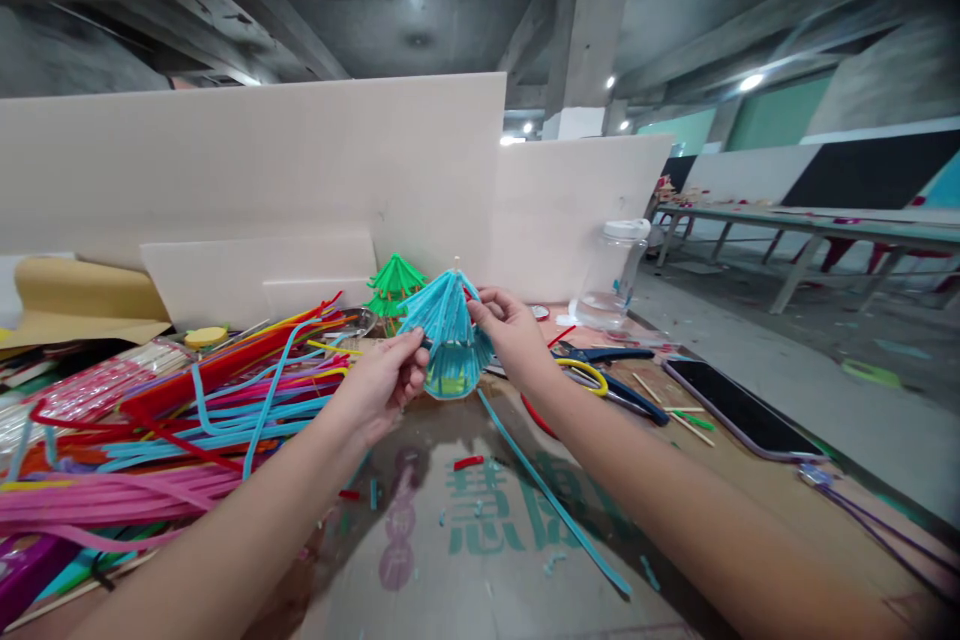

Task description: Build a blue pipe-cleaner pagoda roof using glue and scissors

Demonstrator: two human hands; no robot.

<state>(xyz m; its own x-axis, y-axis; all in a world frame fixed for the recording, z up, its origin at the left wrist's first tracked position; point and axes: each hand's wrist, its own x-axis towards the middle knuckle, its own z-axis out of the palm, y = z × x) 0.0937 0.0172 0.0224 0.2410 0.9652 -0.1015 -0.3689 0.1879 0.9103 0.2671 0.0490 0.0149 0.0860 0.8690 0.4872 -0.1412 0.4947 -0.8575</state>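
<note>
A blue tiered pagoda-like model point(453, 345), apparently made of pipe cleaners, is held up between both hands, with a thin stick poking out of its top. My left hand point(390, 372) pinches its left edge with thumb and fingers. On the upper right of its roof, my right hand point(508, 328) is closed, with a bit of red showing by the fingertips. Behind it stands a similar green model point(396, 287), partly hidden. One long blue pipe cleaner point(555, 500) lies on the board below the hands, among small blue and red scraps.
Bundles of coloured pipe cleaners point(112, 500) cover the left side. On the right lie yellow-handled scissors point(589, 375), dark-handled pliers point(634, 395), a phone point(739, 408) and short sticks point(686, 420). A clear bottle point(607, 280) stands before white boards point(300, 170).
</note>
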